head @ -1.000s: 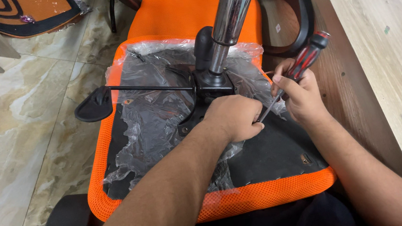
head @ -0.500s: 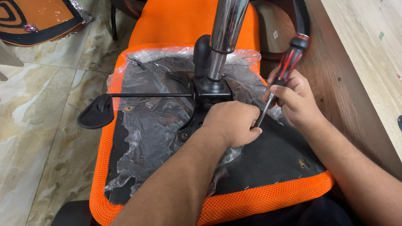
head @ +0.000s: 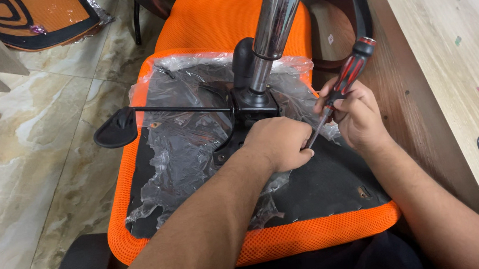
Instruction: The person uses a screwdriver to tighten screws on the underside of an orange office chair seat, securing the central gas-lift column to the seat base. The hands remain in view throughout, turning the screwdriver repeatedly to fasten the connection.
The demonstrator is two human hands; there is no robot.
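Gripping tool: right hand (head: pixel 356 115) closed around a red-and-black screwdriver (head: pixel 347 82), shaft angled down-left.
Left hand (head: pixel 279 142): curled, knuckles up, resting on the seat underside, fingertips at the screwdriver tip (contact point hidden).
Seat (head: pixel 195 155): orange mesh chair base, upturned, partly covered by clear plastic wrap (head: pixel 188 139).
Column: chrome gas cylinder (head: pixel 273 27) rising from the black mechanism.
Lever (head: pixel 117 128): black paddle, pointing left.
Desk (head: pixel 439 36): wooden, right of the seat.
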